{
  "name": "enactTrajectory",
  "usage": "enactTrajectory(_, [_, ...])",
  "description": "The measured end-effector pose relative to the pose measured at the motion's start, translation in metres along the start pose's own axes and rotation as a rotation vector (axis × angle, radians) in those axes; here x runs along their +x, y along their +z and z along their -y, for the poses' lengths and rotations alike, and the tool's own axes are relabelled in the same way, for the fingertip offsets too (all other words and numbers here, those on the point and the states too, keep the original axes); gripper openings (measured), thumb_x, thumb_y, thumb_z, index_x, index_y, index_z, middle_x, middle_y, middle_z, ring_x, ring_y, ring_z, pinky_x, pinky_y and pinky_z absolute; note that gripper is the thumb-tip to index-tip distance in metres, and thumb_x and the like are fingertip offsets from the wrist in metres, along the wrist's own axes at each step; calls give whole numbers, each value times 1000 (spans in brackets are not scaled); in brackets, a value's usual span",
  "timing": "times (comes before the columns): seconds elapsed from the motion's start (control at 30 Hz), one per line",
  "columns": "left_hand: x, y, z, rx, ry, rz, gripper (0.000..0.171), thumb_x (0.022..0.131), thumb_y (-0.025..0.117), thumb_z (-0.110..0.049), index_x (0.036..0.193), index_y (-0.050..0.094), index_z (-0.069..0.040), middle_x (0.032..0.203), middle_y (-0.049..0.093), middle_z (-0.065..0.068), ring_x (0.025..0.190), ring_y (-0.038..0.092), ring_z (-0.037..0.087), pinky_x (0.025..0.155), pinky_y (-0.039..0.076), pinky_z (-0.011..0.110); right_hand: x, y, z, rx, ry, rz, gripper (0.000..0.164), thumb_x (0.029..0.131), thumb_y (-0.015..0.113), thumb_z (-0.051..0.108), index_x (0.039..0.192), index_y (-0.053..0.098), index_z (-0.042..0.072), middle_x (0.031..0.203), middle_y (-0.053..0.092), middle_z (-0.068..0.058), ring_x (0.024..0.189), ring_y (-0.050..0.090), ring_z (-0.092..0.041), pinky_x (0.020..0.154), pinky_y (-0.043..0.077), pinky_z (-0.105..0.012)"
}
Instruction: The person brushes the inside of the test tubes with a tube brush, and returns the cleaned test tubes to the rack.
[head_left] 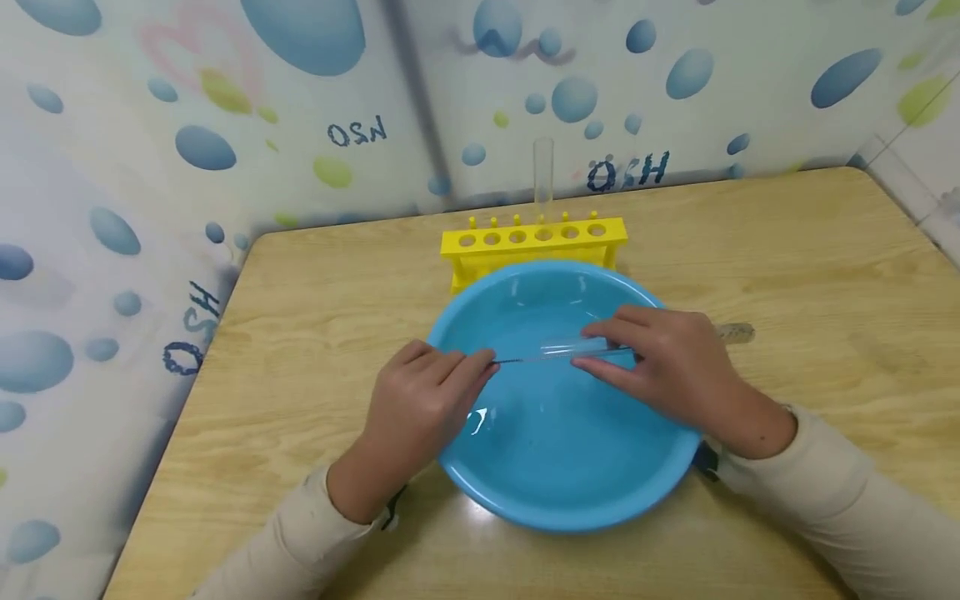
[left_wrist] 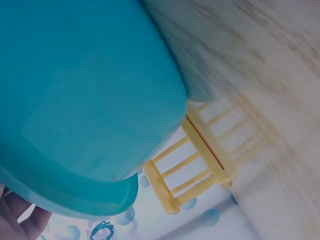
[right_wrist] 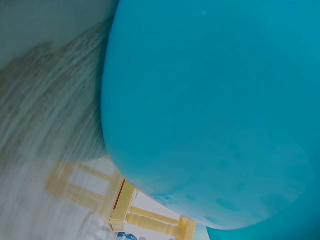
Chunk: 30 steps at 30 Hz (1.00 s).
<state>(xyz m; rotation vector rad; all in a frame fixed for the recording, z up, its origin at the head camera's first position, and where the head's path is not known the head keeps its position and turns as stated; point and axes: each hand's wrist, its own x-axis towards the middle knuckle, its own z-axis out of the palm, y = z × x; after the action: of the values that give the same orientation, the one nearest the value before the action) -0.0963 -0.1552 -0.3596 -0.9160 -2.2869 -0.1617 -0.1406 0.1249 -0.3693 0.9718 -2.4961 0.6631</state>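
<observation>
Over the light blue basin point(head_left: 562, 467), my right hand point(head_left: 667, 358) grips a clear glass test tube point(head_left: 562, 346) between thumb and fingers, its mouth toward the left. Past this hand, in line with the tube, shows a rounded, speckled end point(head_left: 738, 333). My left hand point(head_left: 423, 396) pinches a thin dark twisted wire point(head_left: 510, 361), which runs into the mouth of the tube; its far part is hidden by my right hand. In the left wrist view, fingers point(left_wrist: 32, 222) show beyond the basin rim. The right wrist view shows mostly the basin's outer wall point(right_wrist: 200, 100).
Right behind the basin stands a yellow test tube rack point(head_left: 453, 243) with several holes and pegs. Another clear test tube point(head_left: 543, 171) stands upright in it. The wooden table point(head_left: 315, 333) meets a wall covering point(head_left: 420, 75) printed with blue drops.
</observation>
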Motion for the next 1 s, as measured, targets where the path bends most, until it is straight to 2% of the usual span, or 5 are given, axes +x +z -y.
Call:
enactTrajectory(0.13, [0, -1, -1, -1, -9, 37, 26, 84, 81, -24, 104, 75, -7, 76, 75, 4, 58, 68, 15, 61, 56, 28, 2, -1, 0, -9, 8, 11, 37, 70, 92, 32, 99, 78, 15, 80, 72, -2, 66, 67, -13, 54, 52, -25])
enactTrajectory(0.37, [1, -1, 1, -35, 4, 88, 18, 92, 73, -27, 91, 74, -9, 65, 68, 0, 50, 58, 12, 51, 49, 25, 3, -1, 0, -26, -5, 50, 37, 71, 90, 35, 99, 78, 14, 81, 74, -2, 65, 69, -15, 54, 53, -25])
enactTrajectory(0.57, [1, 0, 2, -80, -66, 157, 23, 85, 81, -27, 99, 76, -10, 80, 76, 0, 60, 69, 13, 55, 54, 25, 2, -1, 2, -37, 8, 76, 38, 74, 88, 37, 102, 78, 14, 84, 75, -3, 65, 70, -16, 54, 53, -26])
enactTrajectory(0.77, [3, -2, 1, -105, -83, 101, 22, 85, 81, -20, 103, 76, -9, 81, 77, 2, 59, 69, 14, 54, 54, 25, 3, -3, 1, -39, -4, 57, 36, 74, 88, 35, 103, 78, 15, 82, 75, -3, 67, 70, -15, 52, 49, -23])
enactTrajectory(1.0, [1, 0, 1, -83, -14, 88, 24, 86, 80, -22, 103, 74, -7, 77, 75, 2, 55, 65, 13, 54, 54, 23, 2, -3, 1, -20, 0, 62, 37, 73, 89, 33, 103, 78, 14, 81, 75, -3, 66, 69, -14, 54, 51, -24])
